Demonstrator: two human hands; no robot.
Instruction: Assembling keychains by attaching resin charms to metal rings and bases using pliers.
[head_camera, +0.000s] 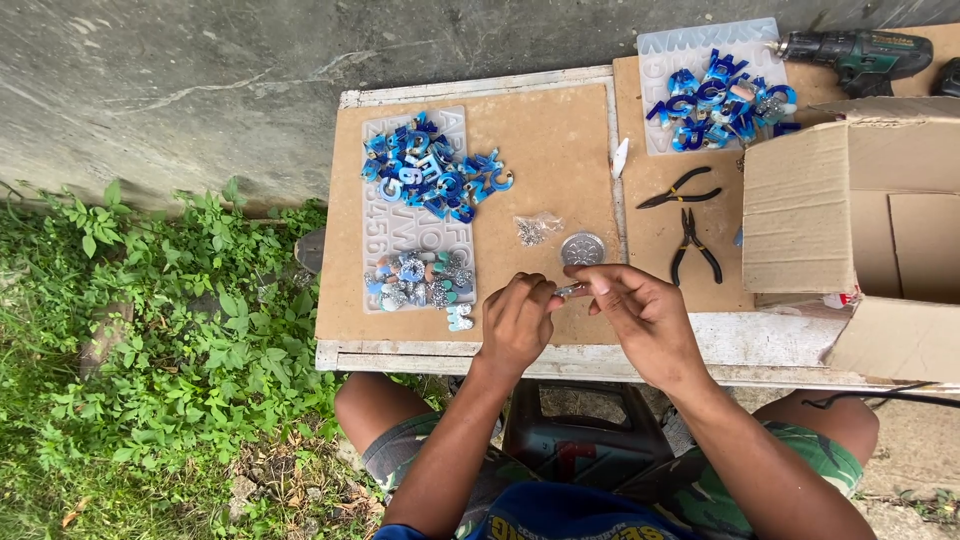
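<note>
My left hand (515, 320) and my right hand (645, 315) meet over the front edge of a brown board table (560, 150), both pinching one small silvery piece (572, 290) between their fingertips. Just beyond the fingers lies a round metal tin lid (583, 248) and a small clear bag of tiny parts (535, 228). To the left, a clear letter mould sheet (385, 235) carries a pile of blue resin letters (432, 170) and a cluster of grey and glittery pieces (418, 280).
Two black pliers (690, 215) lie right of the lid. A second mould sheet with blue letters (715, 95) sits at the back right, beside a dark green drill (860, 55). An open cardboard box (860, 220) fills the right side. Green weeds (160, 340) grow at the left.
</note>
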